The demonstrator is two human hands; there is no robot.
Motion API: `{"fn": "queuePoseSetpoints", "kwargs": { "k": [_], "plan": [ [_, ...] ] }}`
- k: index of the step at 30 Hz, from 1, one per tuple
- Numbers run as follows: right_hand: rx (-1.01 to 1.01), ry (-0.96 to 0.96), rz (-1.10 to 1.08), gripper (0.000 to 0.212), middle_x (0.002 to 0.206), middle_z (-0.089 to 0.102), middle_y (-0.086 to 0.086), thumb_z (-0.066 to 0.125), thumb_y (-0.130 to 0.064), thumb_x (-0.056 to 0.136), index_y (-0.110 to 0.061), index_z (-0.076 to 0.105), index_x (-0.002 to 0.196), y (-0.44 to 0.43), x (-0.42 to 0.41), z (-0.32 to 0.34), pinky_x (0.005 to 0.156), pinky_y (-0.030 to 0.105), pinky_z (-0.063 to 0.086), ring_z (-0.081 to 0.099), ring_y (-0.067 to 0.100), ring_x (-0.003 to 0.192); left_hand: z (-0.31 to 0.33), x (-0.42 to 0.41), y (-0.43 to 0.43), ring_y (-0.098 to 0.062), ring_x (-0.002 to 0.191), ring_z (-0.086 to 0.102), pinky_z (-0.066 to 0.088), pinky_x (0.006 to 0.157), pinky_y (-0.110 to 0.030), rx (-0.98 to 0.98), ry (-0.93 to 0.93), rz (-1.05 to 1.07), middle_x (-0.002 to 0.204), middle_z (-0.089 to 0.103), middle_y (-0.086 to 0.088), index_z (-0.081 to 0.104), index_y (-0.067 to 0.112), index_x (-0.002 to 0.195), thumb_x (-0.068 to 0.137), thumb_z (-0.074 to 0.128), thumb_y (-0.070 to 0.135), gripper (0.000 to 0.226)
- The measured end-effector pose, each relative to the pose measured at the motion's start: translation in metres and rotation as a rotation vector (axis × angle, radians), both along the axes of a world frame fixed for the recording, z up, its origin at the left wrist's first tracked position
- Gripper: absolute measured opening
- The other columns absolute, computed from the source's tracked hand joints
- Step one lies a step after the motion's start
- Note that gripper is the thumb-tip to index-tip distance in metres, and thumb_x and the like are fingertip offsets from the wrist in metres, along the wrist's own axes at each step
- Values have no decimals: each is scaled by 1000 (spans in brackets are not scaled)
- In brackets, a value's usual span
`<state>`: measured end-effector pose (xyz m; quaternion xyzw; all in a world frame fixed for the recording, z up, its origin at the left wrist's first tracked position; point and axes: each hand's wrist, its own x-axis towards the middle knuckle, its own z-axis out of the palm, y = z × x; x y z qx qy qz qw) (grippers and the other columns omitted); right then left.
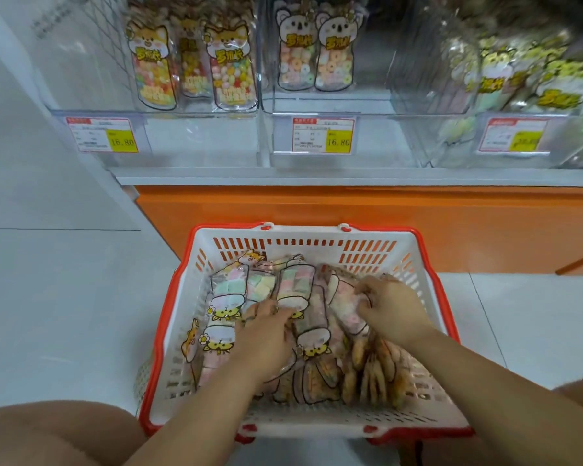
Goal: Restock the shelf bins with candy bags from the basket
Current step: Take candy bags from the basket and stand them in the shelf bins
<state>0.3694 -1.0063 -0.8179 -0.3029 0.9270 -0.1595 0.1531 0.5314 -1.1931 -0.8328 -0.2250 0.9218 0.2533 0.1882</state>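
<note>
Bare knees [48, 432] frame the bottom corners, and two forearms reach up the middle into a white basket [303, 245] with a red rim, which sits on the pale tiled floor [64, 297] in the lower centre.

Candy bags [229, 290] fill the basket. Most lie flat with their long axes running from bottom to top of the frame. Several have their yellow cartoon cat heads toward the lower edge, while one orange fox head points at the far wall. At lower right, darker bags stand on edge.

Palm down, the left grip [266, 334] is released, its fingers stretched forward and resting on the bags at centre. The right grip [391, 307] has curled fingers and pinches a pink-and-white bag [345, 304]. That bag is tilted, its long axis running from upper left to lower right.

Across the top of the frame, above an orange base panel [317, 213], stand clear shelf bins. In the left bin [199, 136] fox-printed bags [155, 62] stand upright, heads up. In the middle bin [384, 136] stand koala-printed bags [313, 52] of ring sweets. The right bin [569, 146] and its bags are blurred.

Red-edged price tags [103, 134] on the left and middle bins read "16.80" on yellow. The third tag [514, 134] is too blurred to read, and so is the yellow lettering on the bags.
</note>
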Motion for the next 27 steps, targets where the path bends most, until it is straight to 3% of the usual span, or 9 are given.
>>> {"fn": "queuePoseSetpoints", "kwargs": {
  "k": [3, 7, 10, 12, 16, 20, 23, 25, 27],
  "plan": [
    [-124, 80, 25, 25, 88, 62, -2, 59, -20, 87, -27, 68, 109, -3, 15, 20, 69, 36, 55, 62, 18, 82, 32, -12, 12, -19, 126, 53, 42, 104, -31, 290, 159, 243, 142, 46, 6, 50, 30, 143, 102, 50, 38, 42],
    [-392, 128, 73, 34, 91, 67, -7, 61, -23, 92, -22, 59, 126, -16, 53, 37, 68, 24, 55, 66, 10, 85, 64, -15, 22, -22, 105, 63, 54, 88, -37, 1190, 135, 698, 124, 62, 2, 58, 26, 128, 99, 56, 47, 36],
    [-507, 188, 181, 26, 103, 70, -4, 66, -28, 92, -22, 63, 117, -24, 82, 39, 71, 28, 57, 67, 13, 91, 68, -9, 18, -25, 88, 63, 54, 73, -38, 1438, 268, 846, 114, 68, -6, 58, 18, 133, 92, 67, 40, 48],
    [-567, 268, 265, 22, 105, 71, -2, 78, -19, 84, -18, 70, 105, -27, 94, 37, 82, 32, 57, 66, 19, 101, 69, -4, 13, -26, 85, 66, 51, 66, -37, 1458, 360, 905, 117, 71, -9, 54, 20, 137, 93, 70, 28, 47],
    [-568, 155, 456, 27, 117, 70, -15, 74, -23, 87, -25, 70, 113, -31, 103, 38, 108, 24, 41, 48, 11, 134, 58, 3, 3, -30, 102, 71, 57, 73, -40, 1359, 450, 935, 123, 70, -11, 56, 18, 130, 94, 68, 16, 38],
    [-663, 146, 264, 21, 114, 68, -7, 62, -20, 91, -17, 71, 110, -29, 85, 36, 105, 11, 38, 56, 6, 118, 44, 5, -7, -27, 127, 59, 49, 104, -52, 1317, 577, 878, 153, 46, -9, 38, 29, 150, 58, 96, 38, 109],
    [-500, 89, -40, 19, 112, 68, -7, 62, -15, 94, -17, 71, 111, -22, 47, 19, 91, 15, 47, 58, 5, 103, 44, 2, -8, -11, 137, 45, 40, 113, -41, 1164, 611, 804, 153, 42, 7, 30, 29, 155, 75, 88, 25, 99],
    [-216, -42, -105, 23, 120, 64, -2, 60, -18, 96, -19, 70, 116, -12, 19, -3, 91, 21, 47, 59, 13, 109, 35, 2, -10, 4, 112, 52, 44, 96, -13, 1055, 618, 766, 125, 51, 20, 34, 26, 150, 89, 74, 11, 74],
    [35, -154, -73, 29, 135, 54, 5, 55, -21, 96, -24, 66, 123, -5, 1, -26, 98, 31, 48, 54, 24, 121, 37, 0, -9, 9, 82, 50, 39, 61, 3, 935, 583, 739, 93, 45, 26, 44, 33, 122, 92, 69, 6, 48]
  ]
}}
